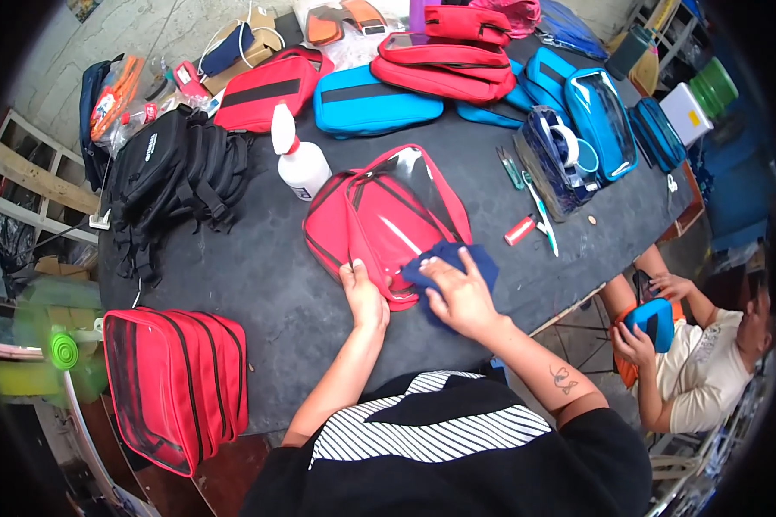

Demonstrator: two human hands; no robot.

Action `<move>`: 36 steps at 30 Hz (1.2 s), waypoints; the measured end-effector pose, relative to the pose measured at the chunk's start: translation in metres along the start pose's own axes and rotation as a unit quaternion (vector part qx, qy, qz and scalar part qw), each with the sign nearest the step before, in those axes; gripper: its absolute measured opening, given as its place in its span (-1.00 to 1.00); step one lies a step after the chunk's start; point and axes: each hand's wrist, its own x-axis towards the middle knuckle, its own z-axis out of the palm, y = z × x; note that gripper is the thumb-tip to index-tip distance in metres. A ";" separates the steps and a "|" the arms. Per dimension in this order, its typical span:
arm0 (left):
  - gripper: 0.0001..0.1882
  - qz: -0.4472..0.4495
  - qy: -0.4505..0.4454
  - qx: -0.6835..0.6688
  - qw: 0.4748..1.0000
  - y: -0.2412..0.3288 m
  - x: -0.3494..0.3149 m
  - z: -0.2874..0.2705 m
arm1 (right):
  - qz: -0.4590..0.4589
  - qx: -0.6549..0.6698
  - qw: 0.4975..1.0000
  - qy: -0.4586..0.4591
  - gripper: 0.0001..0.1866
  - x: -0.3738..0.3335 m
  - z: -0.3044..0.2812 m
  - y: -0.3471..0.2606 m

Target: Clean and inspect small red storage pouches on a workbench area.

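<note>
- black short-sleeved top, white-and-black striped panel across the chest, black V shape cutting into it
- both forearms bare, no gloves, no watch
- small dark butterfly-like tattoo on right forearm point(562, 377)

On the table point(259, 284), a bottle point(300, 164) stands left of the pouch point(379, 215); scissors point(509, 166), perhaps, lie right.

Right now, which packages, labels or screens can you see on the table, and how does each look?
White squeeze bottle: centre-left of table, red collar, small label.
Cardboard box: far left edge, brown, open.
White label: on black bag, small, rectangular.
Screens: none visible.
</note>
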 end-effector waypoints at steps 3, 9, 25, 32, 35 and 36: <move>-0.87 -0.021 0.011 0.012 1.000 -0.002 0.001 0.001 | 0.021 -0.049 0.998 0.042 -0.63 -0.004 0.009 -0.011; -0.90 -0.022 -0.008 -0.001 1.000 0.000 0.002 -0.007 | -0.004 0.022 0.998 0.056 -0.64 -0.011 0.002 0.013; -0.45 0.282 -0.234 0.283 0.886 0.164 0.153 0.058 | 0.102 0.403 0.856 0.307 -0.40 0.129 -0.086 0.019; -0.46 0.477 -0.243 0.437 0.723 0.126 0.131 0.072 | 0.030 0.670 0.729 0.138 -0.56 0.218 -0.020 0.005; -0.50 0.485 -0.217 0.424 0.734 0.124 0.128 0.071 | 0.014 0.697 0.711 0.098 -0.64 0.228 -0.014 -0.001; -0.50 0.486 -0.215 0.423 0.734 0.124 0.126 0.072 | 0.017 0.694 0.712 0.109 -0.65 0.229 -0.013 -0.002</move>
